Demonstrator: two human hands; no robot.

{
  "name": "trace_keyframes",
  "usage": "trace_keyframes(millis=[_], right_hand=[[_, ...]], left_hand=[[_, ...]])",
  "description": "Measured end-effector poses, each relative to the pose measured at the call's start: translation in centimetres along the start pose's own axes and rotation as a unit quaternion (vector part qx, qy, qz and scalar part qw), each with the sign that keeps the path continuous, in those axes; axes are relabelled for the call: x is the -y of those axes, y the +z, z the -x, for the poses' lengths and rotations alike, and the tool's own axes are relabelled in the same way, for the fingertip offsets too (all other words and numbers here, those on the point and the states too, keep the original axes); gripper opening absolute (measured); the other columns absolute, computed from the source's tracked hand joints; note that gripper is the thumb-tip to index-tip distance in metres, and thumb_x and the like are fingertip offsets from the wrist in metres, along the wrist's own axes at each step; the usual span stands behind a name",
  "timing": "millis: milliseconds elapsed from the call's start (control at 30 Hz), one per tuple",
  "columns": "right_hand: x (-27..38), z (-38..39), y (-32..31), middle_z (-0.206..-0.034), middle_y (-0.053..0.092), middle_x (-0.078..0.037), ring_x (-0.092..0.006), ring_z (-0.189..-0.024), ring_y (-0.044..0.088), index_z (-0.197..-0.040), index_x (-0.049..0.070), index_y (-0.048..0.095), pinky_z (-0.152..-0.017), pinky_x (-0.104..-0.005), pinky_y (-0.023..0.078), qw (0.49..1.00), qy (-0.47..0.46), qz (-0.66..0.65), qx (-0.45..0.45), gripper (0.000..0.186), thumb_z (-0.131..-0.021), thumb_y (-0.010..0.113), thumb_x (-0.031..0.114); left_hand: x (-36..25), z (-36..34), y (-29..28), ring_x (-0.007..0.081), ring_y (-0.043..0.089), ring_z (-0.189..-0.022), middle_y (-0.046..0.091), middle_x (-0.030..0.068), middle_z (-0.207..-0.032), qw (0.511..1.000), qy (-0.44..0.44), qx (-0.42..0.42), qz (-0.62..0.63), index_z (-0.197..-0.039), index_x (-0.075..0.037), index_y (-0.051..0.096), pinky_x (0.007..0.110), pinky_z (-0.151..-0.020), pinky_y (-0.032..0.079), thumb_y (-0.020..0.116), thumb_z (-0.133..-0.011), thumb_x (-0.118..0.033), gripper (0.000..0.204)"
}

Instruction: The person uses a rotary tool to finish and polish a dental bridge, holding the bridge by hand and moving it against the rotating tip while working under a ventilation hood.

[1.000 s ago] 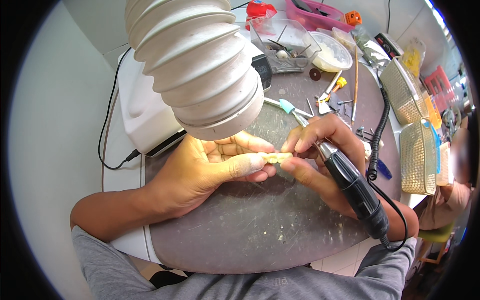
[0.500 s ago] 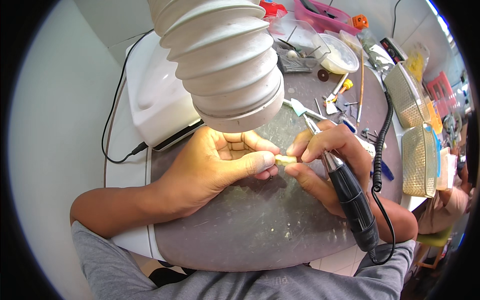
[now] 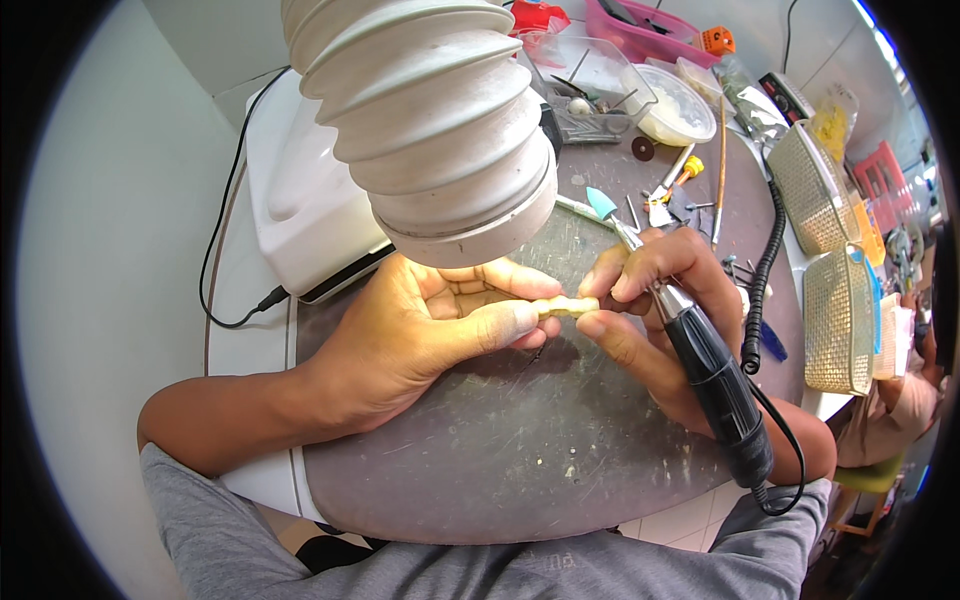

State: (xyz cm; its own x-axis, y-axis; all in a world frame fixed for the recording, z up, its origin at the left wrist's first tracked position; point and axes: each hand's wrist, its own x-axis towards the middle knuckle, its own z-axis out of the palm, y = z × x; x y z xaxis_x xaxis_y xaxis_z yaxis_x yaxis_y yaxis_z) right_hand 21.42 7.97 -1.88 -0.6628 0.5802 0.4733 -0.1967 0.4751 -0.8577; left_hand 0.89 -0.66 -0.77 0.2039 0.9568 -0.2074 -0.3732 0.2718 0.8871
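The left hand (image 3: 415, 325), mid-frame left of centre, pinches the left end of a small pale yellow piece (image 3: 567, 306) between thumb and fingers, its other fingers curled behind. The right hand (image 3: 648, 345), right of centre, pinches the piece's right end between thumb and forefinger. The piece sits in the gap between the two hands, roughly level, near the middle of the frame, above the grey table (image 3: 450, 470).

A black handpiece (image 3: 715, 385) also lies across the right hand, slanting from the lower right up to the left. Its pointed teal tip (image 3: 601, 203) aims up and left, apart from the piece.

A ribbed white hose (image 3: 430, 150) hangs from the top of the frame, its end just above the left hand. At upper left stands a white machine (image 3: 305, 190) with a black cord (image 3: 245, 317) at its side. Along the top are a clear bin (image 3: 590, 128) of small tools, a pink tray (image 3: 640, 42) and a round tub (image 3: 708, 130). A dark disc (image 3: 643, 148) lies just below the tub. Toward the right edge, a coiled cable (image 3: 767, 290) runs down beside two woven baskets, one upper (image 3: 810, 190), one lower (image 3: 835, 330).
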Motion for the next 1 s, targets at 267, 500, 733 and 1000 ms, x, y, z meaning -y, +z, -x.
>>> trace_keyframes(millis=[267, 500, 733, 1000], right_hand=[[0.22, 0.1, 0.23, -0.095, 0.061, -0.012, -0.0154, -0.09, 0.063, -0.099, 0.0, 0.051, -0.078, -0.0277, 0.054, 0.999, 0.018, -0.026, -0.013, 0.024, -0.082, 0.068, -0.005], [0.49, -0.16, -0.18, -0.092, 0.06, -0.011, -0.0173, -0.087, 0.063, -0.097, 0.0, 0.052, -0.076, -0.0272, 0.052, 0.994, -0.051, 0.092, 0.037, 0.025, -0.079, 0.068, -0.008], [-0.08, 0.25, 0.4, -0.094, 0.06, -0.012, -0.0163, -0.087, 0.063, -0.098, 0.0, 0.053, -0.076, -0.0272, 0.052, 1.0, -0.015, -0.003, -0.02, 0.024, -0.08, 0.066, -0.009], [-0.09, -0.2, 0.57, -0.095, 0.061, -0.012, -0.0147, -0.086, 0.063, -0.099, -0.001, 0.053, -0.074, -0.0269, 0.053, 0.998, -0.034, 0.046, -0.011, 0.024, -0.08, 0.067, -0.007]], left_hand=[[0.3, -0.09, -0.02, 0.0163, 0.061, -0.099, 0.062, 0.0153, -0.111, 1.0, 0.017, 0.01, 0.001, -0.11, 0.002, 0.057, 0.029, -0.09, 0.05, 0.062, -0.09, -0.005, 0.022], [0.24, 0.13, -0.01, 0.0165, 0.061, -0.098, 0.062, 0.0146, -0.112, 1.0, 0.011, 0.001, -0.013, -0.109, 0.001, 0.057, 0.029, -0.088, 0.05, 0.063, -0.09, -0.006, 0.021], [0.44, -0.08, -0.12, 0.0176, 0.061, -0.1, 0.061, 0.0154, -0.113, 1.0, 0.004, 0.011, 0.025, -0.107, 0.001, 0.058, 0.03, -0.09, 0.05, 0.062, -0.091, -0.007, 0.019], [-0.03, -0.18, 0.24, 0.0174, 0.064, -0.097, 0.062, 0.0126, -0.108, 0.999, -0.005, 0.017, -0.03, -0.111, 0.0, 0.054, 0.027, -0.082, 0.055, 0.06, -0.091, -0.004, 0.021]])
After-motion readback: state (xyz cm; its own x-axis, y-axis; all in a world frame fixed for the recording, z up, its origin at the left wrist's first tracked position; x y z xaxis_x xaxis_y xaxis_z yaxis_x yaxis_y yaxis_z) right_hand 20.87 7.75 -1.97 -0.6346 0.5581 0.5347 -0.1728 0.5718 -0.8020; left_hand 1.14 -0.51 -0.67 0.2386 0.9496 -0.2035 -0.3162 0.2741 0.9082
